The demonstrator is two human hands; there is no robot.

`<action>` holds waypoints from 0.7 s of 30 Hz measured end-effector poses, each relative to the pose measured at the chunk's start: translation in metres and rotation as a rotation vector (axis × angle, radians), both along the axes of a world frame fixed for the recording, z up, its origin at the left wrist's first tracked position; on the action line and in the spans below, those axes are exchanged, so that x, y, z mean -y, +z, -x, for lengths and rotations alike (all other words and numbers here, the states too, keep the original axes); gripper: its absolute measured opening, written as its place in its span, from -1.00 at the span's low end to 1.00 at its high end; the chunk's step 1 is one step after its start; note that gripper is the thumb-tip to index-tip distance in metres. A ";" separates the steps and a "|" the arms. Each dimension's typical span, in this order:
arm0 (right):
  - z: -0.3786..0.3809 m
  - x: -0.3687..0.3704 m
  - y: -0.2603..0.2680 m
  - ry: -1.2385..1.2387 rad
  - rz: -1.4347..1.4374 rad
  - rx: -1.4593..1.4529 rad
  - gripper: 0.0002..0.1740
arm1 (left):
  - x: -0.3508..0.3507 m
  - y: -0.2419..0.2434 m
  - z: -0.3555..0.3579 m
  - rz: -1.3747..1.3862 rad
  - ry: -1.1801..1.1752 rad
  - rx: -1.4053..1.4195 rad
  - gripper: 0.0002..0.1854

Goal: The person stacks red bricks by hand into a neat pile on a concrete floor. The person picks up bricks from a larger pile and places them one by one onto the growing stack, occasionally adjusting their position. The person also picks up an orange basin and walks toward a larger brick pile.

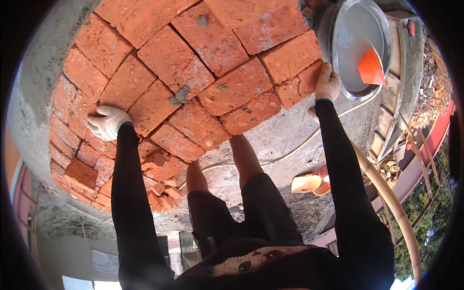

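Note:
Red clay bricks (203, 40) lie packed closely together in rows before me, some with smears of grey mortar. My left hand (108, 123), in a white knit glove with a blue cuff, rests on the bricks at the left, thumb and fingers apart. At the right edge of the stack, my gloved right hand (327, 83) touches the end of a brick (310, 76). Its fingertips are partly hidden, and whether it grips that brick is unclear. One loose brick (81, 175) sits on top of the others at the lower left.
A round basin of cloudy water (357, 27) with an orange plastic piece (372, 68) stands beside my right hand. A pale hose (290, 154) crosses the concrete floor. Broken brick pieces (163, 197) lie near my legs. A bamboo pole (395, 210) rises at the right.

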State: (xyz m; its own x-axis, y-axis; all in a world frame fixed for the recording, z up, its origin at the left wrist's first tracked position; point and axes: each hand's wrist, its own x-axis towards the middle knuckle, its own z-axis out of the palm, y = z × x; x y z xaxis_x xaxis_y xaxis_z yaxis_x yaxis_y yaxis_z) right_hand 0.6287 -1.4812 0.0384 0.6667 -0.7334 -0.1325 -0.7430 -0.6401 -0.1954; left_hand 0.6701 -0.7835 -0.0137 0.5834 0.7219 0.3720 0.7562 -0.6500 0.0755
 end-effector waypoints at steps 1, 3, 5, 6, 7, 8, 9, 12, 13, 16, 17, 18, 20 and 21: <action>-0.016 -0.003 0.002 -0.042 -0.004 0.175 -0.22 | 0.013 0.005 -0.004 0.053 0.047 0.022 -0.30; -0.039 0.005 -0.008 -0.018 -0.136 0.378 -0.18 | 0.026 0.008 -0.009 0.051 0.014 -0.011 -0.28; -0.045 0.021 -0.026 0.226 -0.201 0.249 -0.14 | 0.038 0.013 -0.018 0.105 -0.038 0.031 -0.27; -0.057 -0.012 -0.025 0.204 0.028 0.026 -0.09 | 0.035 0.022 -0.013 0.088 -0.014 0.017 -0.28; -0.061 -0.031 -0.020 0.067 -0.215 0.086 -0.06 | 0.032 0.025 -0.010 0.083 -0.007 0.033 -0.28; -0.063 -0.012 -0.020 0.108 -0.224 0.027 -0.05 | 0.037 0.031 -0.013 0.120 -0.011 0.081 -0.28; -0.066 -0.005 -0.022 0.122 -0.314 0.014 -0.03 | 0.031 0.032 -0.011 0.106 -0.014 0.106 -0.27; -0.064 0.030 -0.011 0.161 -0.370 -0.079 0.02 | 0.042 0.036 -0.020 0.185 0.019 0.137 -0.23; -0.071 0.015 -0.006 0.200 -0.140 -0.130 -0.01 | 0.043 0.037 -0.021 0.212 0.028 0.154 -0.21; -0.055 -0.065 0.013 0.422 0.345 -0.044 -0.11 | 0.039 0.047 -0.016 0.285 0.029 0.174 -0.19; -0.042 -0.135 0.023 0.603 0.330 0.121 -0.16 | 0.031 0.049 -0.007 0.279 0.040 0.181 -0.18; -0.021 -0.206 0.040 0.668 0.160 0.189 -0.18 | 0.031 0.047 -0.005 0.355 0.049 0.161 -0.12; 0.027 -0.316 0.049 0.887 -0.031 0.403 -0.18 | 0.033 0.047 -0.009 0.434 0.040 0.159 -0.03; 0.049 -0.374 0.052 1.150 -0.143 0.450 -0.21 | 0.025 0.040 -0.002 0.420 0.059 0.153 0.00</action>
State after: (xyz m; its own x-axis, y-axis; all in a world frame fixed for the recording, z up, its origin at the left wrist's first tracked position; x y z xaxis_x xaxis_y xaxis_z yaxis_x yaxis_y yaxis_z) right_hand 0.5800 -1.1068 0.0906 0.9196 0.3080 0.2437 0.3854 -0.8274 -0.4086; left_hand 0.6722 -0.8083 0.0266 0.4975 0.8594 0.1178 0.7509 -0.4947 0.4375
